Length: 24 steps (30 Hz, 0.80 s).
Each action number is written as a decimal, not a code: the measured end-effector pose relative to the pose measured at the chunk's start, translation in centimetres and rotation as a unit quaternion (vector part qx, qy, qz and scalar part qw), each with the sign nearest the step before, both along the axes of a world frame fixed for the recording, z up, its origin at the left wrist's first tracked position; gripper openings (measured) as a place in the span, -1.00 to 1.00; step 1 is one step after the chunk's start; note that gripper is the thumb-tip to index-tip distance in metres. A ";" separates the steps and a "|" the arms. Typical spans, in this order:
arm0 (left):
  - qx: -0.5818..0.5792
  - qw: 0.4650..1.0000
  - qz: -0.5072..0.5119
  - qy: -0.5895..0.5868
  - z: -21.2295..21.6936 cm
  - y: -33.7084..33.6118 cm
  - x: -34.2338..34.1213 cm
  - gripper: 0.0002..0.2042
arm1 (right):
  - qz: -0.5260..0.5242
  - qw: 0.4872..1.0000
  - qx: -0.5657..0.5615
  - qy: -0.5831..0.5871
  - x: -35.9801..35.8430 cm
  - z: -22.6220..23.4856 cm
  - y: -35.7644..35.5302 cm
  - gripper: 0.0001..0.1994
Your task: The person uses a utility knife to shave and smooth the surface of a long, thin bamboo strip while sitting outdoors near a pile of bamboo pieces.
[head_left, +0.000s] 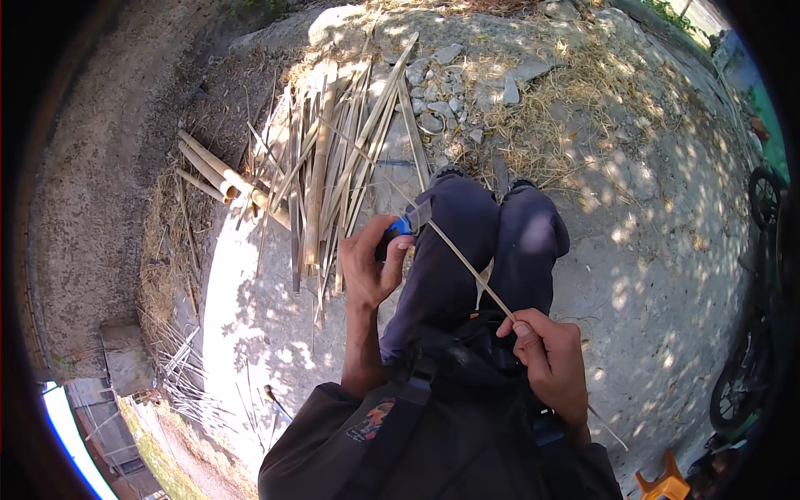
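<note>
My left hand point(365, 260) is closed round the blue and black handle of a scraper-like blade tool point(402, 227). Its short, wide grey blade points right and lies against a thin bamboo strip point(462, 260). That strip slants across my thighs from the pile at upper left down to the right. Near my lap, my right hand point(550, 357) pinches it between thumb and fingers. A thin end shows beyond my right wrist. Whether the blade's edge bites into the strip cannot be made out.
Split bamboo strips point(333, 158) lie in a pile ahead on the left, beside thicker bamboo poles point(218, 177). Broken stones point(442, 108) and dry straw point(575, 108) lie beyond my feet. Thin offcuts point(187, 375) are at lower left. A bicycle point(737, 383) and orange stool point(664, 482) stand right.
</note>
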<state>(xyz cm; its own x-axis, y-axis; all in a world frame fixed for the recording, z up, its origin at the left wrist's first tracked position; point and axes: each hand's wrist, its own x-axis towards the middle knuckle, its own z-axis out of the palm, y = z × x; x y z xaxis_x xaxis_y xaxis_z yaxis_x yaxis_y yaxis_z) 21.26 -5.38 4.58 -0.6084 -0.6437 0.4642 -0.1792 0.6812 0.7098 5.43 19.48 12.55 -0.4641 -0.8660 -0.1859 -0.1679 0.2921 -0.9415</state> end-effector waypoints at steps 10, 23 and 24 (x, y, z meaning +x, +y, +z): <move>0.013 0.962 0.266 0.053 -1.8 -8.3 2.6 -0.56 | 0.009 0.998 0.050 -0.036 -0.6 -0.3 2.2 -0.82; 0.450 0.863 0.128 0.188 -4.7 -4.9 3.5 -0.47 | -0.044 0.999 0.014 0.021 -0.7 -0.2 0.5 -0.82; 0.360 0.908 0.176 0.121 -3.9 -3.8 3.4 -0.46 | -0.043 0.999 0.016 0.021 -0.7 -0.2 0.3 -0.82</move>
<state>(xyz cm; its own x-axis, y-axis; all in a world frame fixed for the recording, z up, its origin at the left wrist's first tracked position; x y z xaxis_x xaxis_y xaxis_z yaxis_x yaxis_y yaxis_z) 24.66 -9.13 0.67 -0.2425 -0.9681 -0.0624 -0.0755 -0.0453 0.9961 4.72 19.77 12.31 -0.5444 -0.8168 -0.1913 -0.1800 0.3364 -0.9243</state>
